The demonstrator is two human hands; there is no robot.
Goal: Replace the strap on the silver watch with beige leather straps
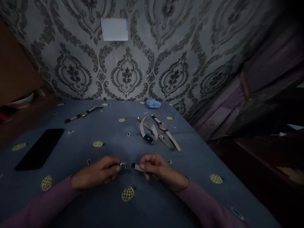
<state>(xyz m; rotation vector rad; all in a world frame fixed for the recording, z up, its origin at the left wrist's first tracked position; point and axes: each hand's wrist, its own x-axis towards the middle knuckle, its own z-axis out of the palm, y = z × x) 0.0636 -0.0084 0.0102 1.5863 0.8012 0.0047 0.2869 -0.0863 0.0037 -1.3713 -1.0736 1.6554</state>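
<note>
Between the thumb and fingers of my left hand (pixel 96 173) is a small shiny metal piece (pixel 123 165), which looks like a watch case; its details are blurred. My right hand (pixel 163 172) pinches a watch strap (pixel 137 167), beige on the visible face with a dark end. The strap's end points at the metal piece, with a small gap between them. The rest of the strap is hidden by my fingers. Beyond my right hand lie a white-banded fitness tracker (pixel 148 138), a thin gold-buckled watch (pixel 168 145) partly under it, and a watch with a beige-lined strap (pixel 162 127).
A black phone (pixel 40 148) lies at the left of the blue patterned tablecloth (pixel 114 209). Farther back are another watch (pixel 83 114) and a crumpled light-blue cloth (pixel 153 104). A patterned wall (pixel 147 57) bounds the back; a purple curtain (pixel 228 107) hangs at the right.
</note>
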